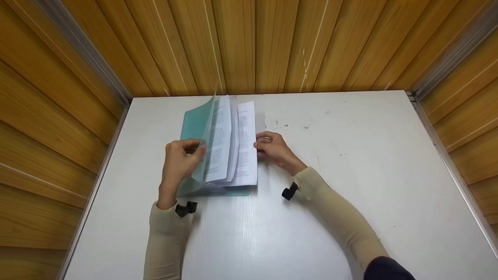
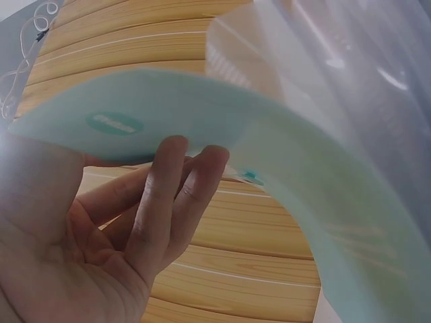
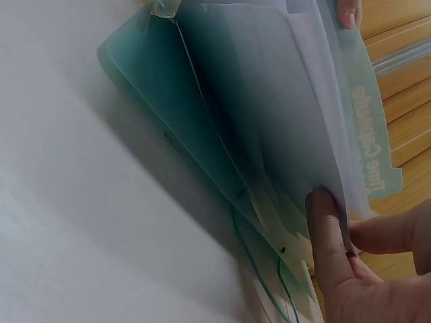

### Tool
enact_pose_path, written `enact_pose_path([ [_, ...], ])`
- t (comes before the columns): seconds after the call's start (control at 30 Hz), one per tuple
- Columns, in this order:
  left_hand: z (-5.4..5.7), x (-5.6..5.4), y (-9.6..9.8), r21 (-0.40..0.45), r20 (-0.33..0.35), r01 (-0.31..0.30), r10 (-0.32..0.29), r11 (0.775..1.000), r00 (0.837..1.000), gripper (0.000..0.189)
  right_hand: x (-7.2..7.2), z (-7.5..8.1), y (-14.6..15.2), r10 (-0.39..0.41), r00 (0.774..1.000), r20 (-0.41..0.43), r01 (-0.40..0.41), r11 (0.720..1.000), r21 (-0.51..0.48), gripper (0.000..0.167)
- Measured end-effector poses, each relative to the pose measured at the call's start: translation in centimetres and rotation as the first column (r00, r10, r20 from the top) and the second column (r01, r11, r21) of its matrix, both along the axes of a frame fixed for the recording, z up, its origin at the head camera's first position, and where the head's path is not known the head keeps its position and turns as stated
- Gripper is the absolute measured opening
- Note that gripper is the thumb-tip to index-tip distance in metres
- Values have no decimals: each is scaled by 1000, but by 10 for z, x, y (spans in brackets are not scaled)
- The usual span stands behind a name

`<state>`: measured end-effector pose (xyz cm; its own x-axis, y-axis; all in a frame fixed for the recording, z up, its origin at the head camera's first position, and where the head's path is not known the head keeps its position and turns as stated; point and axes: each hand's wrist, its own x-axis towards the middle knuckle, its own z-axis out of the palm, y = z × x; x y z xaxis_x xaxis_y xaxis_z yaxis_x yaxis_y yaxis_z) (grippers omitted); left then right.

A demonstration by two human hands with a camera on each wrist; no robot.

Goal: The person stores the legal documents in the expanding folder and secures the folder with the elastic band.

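Observation:
A translucent teal document folder [image 1: 197, 120] stands partly open on the table, with printed sheets [image 1: 218, 146] fanned inside it. My left hand [image 1: 179, 157] pinches the folder's front cover at its left side; in the left wrist view that cover [image 2: 269, 128] bends in an arc over the fingers. With thumb and fingers my right hand [image 1: 278, 151] pinches the right edge of the white papers [image 1: 247, 155]. The right wrist view shows the papers' underside [image 3: 283, 114] raised off the teal back cover [image 3: 151, 87]. A thin green cord [image 3: 250, 259] hangs near the folder's edge.
The white table [image 1: 389, 186] extends around the folder, with small dark marks to its right. Wood-panelled walls [image 1: 272, 46] border the back and sides. Black wrist mounts [image 1: 186, 209] sit on both sleeves. A white cable [image 2: 34, 40] shows in the left wrist view.

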<state>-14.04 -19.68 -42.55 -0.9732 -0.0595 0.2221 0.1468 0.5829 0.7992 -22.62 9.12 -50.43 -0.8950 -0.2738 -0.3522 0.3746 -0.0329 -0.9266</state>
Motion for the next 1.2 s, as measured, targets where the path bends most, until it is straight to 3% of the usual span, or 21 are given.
enact_pose_path([
  [0.5, 2, 0, 1, 1, 7, 1, -1, 1000, 1000, 24, -4, -2, -22, 51, 997, -59, -49, 998, 42, 34],
  [0.97, 0, 1, 2, -10, 0, -1, 1, 1000, 1000, 24, -5, -5, -36, 53, 999, 0, -53, 997, 46, 34],
  [1.2, 2, 0, 2, -4, -14, -5, 5, 1000, 1000, 23, -5, -6, -42, 61, 998, -11, -61, 997, 49, 34],
])
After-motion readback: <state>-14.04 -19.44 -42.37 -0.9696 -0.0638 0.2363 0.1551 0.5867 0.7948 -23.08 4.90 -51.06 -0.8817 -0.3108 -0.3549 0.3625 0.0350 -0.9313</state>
